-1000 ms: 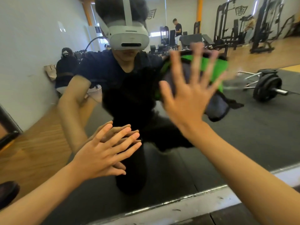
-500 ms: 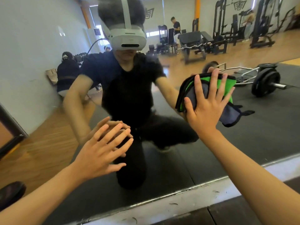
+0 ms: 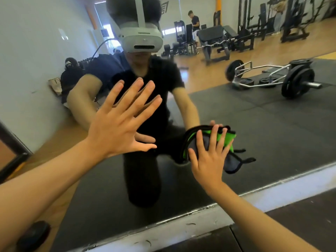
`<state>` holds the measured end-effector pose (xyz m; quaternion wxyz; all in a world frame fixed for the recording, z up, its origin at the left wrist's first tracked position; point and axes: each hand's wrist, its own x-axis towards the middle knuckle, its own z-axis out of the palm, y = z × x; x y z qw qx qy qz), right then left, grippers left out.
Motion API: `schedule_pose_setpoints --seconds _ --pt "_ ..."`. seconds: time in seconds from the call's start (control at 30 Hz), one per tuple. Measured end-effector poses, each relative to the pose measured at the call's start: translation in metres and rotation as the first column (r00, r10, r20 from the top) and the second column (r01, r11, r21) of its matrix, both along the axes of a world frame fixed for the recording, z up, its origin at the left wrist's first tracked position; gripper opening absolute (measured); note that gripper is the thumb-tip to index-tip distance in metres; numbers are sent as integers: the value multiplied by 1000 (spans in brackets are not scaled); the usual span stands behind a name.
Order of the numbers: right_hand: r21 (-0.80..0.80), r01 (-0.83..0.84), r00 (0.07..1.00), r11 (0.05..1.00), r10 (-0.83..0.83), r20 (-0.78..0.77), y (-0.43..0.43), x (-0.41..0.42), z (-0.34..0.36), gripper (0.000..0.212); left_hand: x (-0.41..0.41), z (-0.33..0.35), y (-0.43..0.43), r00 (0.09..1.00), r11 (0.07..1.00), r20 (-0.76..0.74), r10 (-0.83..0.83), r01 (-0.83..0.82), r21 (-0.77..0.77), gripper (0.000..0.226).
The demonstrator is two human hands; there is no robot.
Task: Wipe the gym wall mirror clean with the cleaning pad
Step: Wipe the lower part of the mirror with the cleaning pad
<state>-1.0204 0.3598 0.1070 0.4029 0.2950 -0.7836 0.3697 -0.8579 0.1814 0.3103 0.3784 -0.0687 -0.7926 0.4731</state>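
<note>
Mirror (image 3: 272, 124): wall-mounted glass; its lower edge meets a pale ledge (image 3: 181, 231) just above the floor.
Cleaning pad (image 3: 227, 137): green, grey and black cloth pad, flat against the lower part of the mirror, right of centre, just above the ledge. A grey flap with black ties hangs from its lower right.
Right hand (image 3: 209, 157): fingers straight and spread, palm pressing the cleaning pad onto the glass; no curled grip.
Left hand (image 3: 118, 128): fingers straight and fanned wide, palm toward the mirror, holding nothing; contact with the glass cannot be confirmed. It is higher than the right hand and well apart from it.
Reflection: a kneeling person in a dark shirt wearing a white headset (image 3: 141, 39); a loaded barbell (image 3: 296, 80) on black floor mats; weight machines on a wooden floor behind.
</note>
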Motion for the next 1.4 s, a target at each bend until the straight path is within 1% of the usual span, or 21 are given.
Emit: schedule_pose_setpoints --seconds 0.07,0.13,0.23,0.3,0.37,0.47,0.53,0.6,0.67,0.7,0.77,0.83,0.9,0.93,1.03,1.1,1.13,1.2,1.3,1.33,1.4 --pt "10 -27 999 1000 26 32 -3 8 -5 59 2 0 -2 999 998 42 4 -1 -61 109" --pt "-48 -38 999 998 37 -29 -9 6 49 59 1 0 -4 998 997 59 -3 8 -80 108" --pt "-194 74 993 978 -91 -80 -14 -13 154 60 0 -5 -5 999 995 34 8 -4 -102 107" --pt "-247 137 985 959 -157 -66 -14 -21 179 59 -2 -4 -6 999 993 36 8 -4 -121 107" --pt "-205 95 989 974 -116 -89 -14 -12 142 57 -3 -4 -7 999 994 34 -2 6 -106 106" --pt "42 -24 990 999 30 -137 -16 13 13 57 -3 -6 -7 1000 993 15 -8 10 -115 105" --pt "165 -9 994 986 27 -110 -10 19 -46 54 -3 -6 -7 1000 993 16 -17 18 -120 105" --pt "73 -28 998 997 32 -53 -11 14 -33 54 -4 -6 -8 1000 992 7 -10 11 -126 104" --pt "-121 -17 1000 992 18 11 -17 7 30 58 -5 -8 -8 1000 992 15 -5 7 -125 102" --pt "-198 25 999 980 -20 27 -21 3 65 61 -5 -8 -9 1000 991 17 2 0 -132 102" --pt "-272 107 994 956 -106 20 -22 -8 109 61 -7 -4 -10 1000 989 18 0 3 -146 102" --pt "-271 105 994 957 -113 -12 -20 -7 93 60 -5 -3 -9 995 985 96 0 17 -174 102" --pt "-216 25 999 976 -32 -27 -26 6 30 58 -3 -3 -12 979 973 204 30 18 -231 100" --pt "-148 -19 1000 989 17 -19 -27 16 -11 56 -1 -3 -12 967 971 252 41 22 -240 99" --pt "55 -90 994 994 86 71 -21 47 -123 47 1 -4 -9 936 980 341 84 -15 -200 101" --pt "64 -109 985 992 99 140 -23 57 -152 46 2 -3 -12 921 958 383 71 44 -283 99" --pt "20 -108 982 994 104 156 -29 58 -147 47 0 -6 -16 908 936 409 89 64 -346 99" --pt "-126 -82 984 989 100 145 -44 55 -98 52 -4 -6 -20 878 918 468 106 95 -386 97" --pt "-300 29 995 953 2 102 -60 38 -12 56 -2 -13 -19 886 907 449 114 92 -411 98" --pt "-320 49 996 946 -23 84 -63 37 -3 56 -3 -10 -20 894 903 435 112 91 -420 99" --pt "-247 -12 1000 969 16 13 -64 48 -35 54 -9 -5 -23 888 911 451 87 112 -396 94"
